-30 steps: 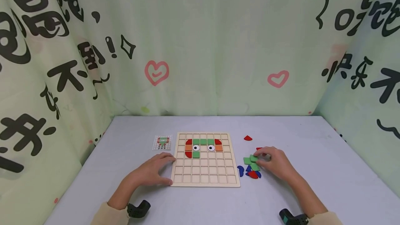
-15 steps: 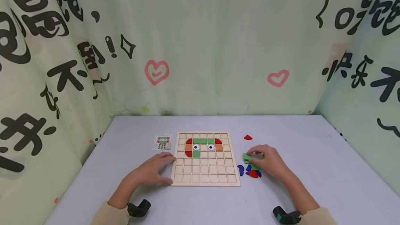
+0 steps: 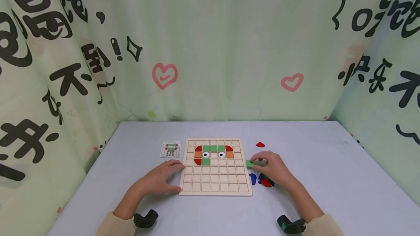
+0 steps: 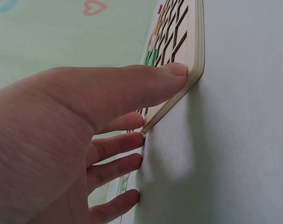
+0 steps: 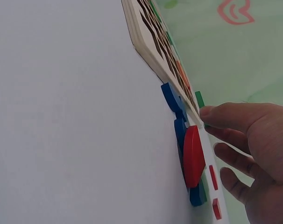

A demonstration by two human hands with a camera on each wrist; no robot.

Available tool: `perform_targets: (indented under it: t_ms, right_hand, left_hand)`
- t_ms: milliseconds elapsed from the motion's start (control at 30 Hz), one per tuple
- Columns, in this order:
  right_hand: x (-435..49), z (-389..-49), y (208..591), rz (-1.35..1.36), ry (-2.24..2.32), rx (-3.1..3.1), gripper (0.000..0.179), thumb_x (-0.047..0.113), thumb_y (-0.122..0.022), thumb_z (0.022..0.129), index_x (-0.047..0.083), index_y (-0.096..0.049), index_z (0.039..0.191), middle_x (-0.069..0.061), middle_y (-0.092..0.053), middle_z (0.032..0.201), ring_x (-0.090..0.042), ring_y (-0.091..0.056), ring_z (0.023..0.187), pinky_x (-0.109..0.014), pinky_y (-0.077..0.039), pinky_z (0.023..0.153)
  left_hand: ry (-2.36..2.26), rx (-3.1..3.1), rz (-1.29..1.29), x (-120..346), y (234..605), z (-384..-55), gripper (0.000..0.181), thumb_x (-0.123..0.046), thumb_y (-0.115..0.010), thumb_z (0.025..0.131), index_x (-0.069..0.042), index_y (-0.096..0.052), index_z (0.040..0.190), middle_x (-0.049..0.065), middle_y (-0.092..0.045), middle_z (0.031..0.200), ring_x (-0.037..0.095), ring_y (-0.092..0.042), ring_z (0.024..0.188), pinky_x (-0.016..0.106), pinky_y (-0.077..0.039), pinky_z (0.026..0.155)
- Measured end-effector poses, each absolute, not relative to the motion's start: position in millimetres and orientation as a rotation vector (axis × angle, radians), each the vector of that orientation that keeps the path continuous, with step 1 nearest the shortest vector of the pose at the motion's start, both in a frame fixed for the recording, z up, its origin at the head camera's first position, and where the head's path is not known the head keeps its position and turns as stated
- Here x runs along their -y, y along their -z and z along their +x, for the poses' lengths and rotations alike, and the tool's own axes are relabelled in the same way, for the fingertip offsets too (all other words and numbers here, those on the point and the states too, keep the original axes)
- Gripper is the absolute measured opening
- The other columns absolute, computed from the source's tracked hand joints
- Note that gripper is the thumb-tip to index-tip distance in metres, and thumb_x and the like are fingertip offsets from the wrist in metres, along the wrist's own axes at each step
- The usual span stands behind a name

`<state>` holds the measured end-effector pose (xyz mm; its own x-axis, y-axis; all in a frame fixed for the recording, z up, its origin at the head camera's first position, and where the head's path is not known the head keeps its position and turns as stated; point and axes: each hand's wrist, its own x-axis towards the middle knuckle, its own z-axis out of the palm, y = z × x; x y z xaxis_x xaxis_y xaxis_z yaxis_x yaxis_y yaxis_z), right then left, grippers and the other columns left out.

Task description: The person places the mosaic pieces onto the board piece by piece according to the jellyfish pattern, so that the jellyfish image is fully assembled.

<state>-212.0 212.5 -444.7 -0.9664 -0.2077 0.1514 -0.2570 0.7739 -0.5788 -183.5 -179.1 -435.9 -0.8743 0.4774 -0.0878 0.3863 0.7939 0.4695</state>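
Observation:
A wooden grid board (image 3: 216, 179) lies mid-table, with green, red and orange pieces and two eye tiles set in its upper cells. At the board's left edge rests my left hand (image 3: 160, 177); in the left wrist view its thumb (image 4: 176, 70) touches the corner and the other fingers lie fairly straight along the side. My right hand (image 3: 273, 166) pinches a green square tile (image 3: 249, 164) between thumb and fingers at the board's right edge. In the right wrist view the green tile (image 5: 200, 99) shows just past the thumb.
Blue pieces (image 3: 252, 179) and a red piece (image 3: 265, 183) lie in a pile right of the board. Another red piece (image 3: 260, 144) sits farther back. A small pattern card (image 3: 170, 149) lies left of the board. Curtains (image 3: 226, 46) surround the table.
My right hand has moved left from the pile to the board's right edge, bringing the green tile with it. The left hand stays in place.

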Motion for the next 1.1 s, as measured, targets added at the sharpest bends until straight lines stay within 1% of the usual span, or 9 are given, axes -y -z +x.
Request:
perform_targets:
  t_ms: [100, 300, 500, 667, 900, 1100]
  right_hand:
    - [-206.7, -212.5, 444.7, 0.381, -0.983, 2.882, 0.014, 0.013, -0.075, 0.082, 0.019, -0.074, 0.095, -0.001, -0.070, 0.104, -0.021, -0.058, 0.098, -0.042, -0.054, 0.085]
    - [-195.4, -214.1, 446.4, 0.397, -1.034, 2.877, 0.015, 0.014, -0.075, 0.082, 0.021, -0.074, 0.095, 0.000, -0.070, 0.106, -0.020, -0.057, 0.099, -0.038, -0.052, 0.083]
    - [-182.3, -217.0, 444.0, 0.414, -1.056, 2.873, 0.015, 0.014, -0.076, 0.081, 0.022, -0.074, 0.093, 0.002, -0.071, 0.103, -0.019, -0.056, 0.098, -0.036, -0.049, 0.083]
    - [-172.7, -218.4, 443.3, 0.418, -1.062, 2.881, 0.014, 0.015, -0.075, 0.082, 0.024, -0.074, 0.093, 0.004, -0.069, 0.101, -0.016, -0.053, 0.096, -0.034, -0.048, 0.082]
    - [-164.1, -222.0, 448.4, 0.458, -1.112, 2.857, 0.015, 0.014, -0.077, 0.081, 0.022, -0.075, 0.093, 0.005, -0.068, 0.096, -0.015, -0.052, 0.093, -0.032, -0.046, 0.079]
    - [-154.1, -222.0, 448.3, 0.476, -1.156, 2.839, 0.016, 0.010, -0.076, 0.081, 0.020, -0.075, 0.093, 0.004, -0.070, 0.101, -0.016, -0.055, 0.098, -0.036, -0.049, 0.086]
  left_hand:
    - [-0.666, -2.783, 0.682, 179.3, 436.2, -183.6, 0.067, -0.036, -0.079, 0.078, -0.015, -0.054, 0.136, 0.009, -0.046, 0.145, 0.034, -0.040, 0.137, 0.056, -0.038, 0.109]
    - [-0.667, -2.786, 0.691, 179.3, 436.0, -183.9, 0.067, -0.035, -0.079, 0.078, -0.015, -0.054, 0.136, 0.008, -0.046, 0.145, 0.034, -0.039, 0.138, 0.054, -0.037, 0.110]
    - [-0.676, -2.785, 0.674, 178.6, 433.8, -182.2, 0.068, -0.034, -0.080, 0.076, -0.014, -0.054, 0.136, 0.009, -0.046, 0.145, 0.034, -0.038, 0.138, 0.056, -0.037, 0.110]
    - [-0.671, -2.788, 0.667, 178.1, 433.6, -181.8, 0.068, -0.034, -0.080, 0.076, -0.014, -0.055, 0.135, 0.009, -0.047, 0.145, 0.035, -0.038, 0.138, 0.056, -0.036, 0.110]
    - [-0.678, -2.784, 0.665, 177.6, 432.5, -181.4, 0.068, -0.034, -0.080, 0.076, -0.014, -0.055, 0.135, 0.009, -0.047, 0.144, 0.034, -0.039, 0.138, 0.056, -0.037, 0.110]
    - [-0.679, -2.784, 0.669, 177.8, 432.8, -181.8, 0.068, -0.034, -0.081, 0.076, -0.014, -0.055, 0.135, 0.008, -0.048, 0.144, 0.034, -0.040, 0.137, 0.056, -0.037, 0.109]
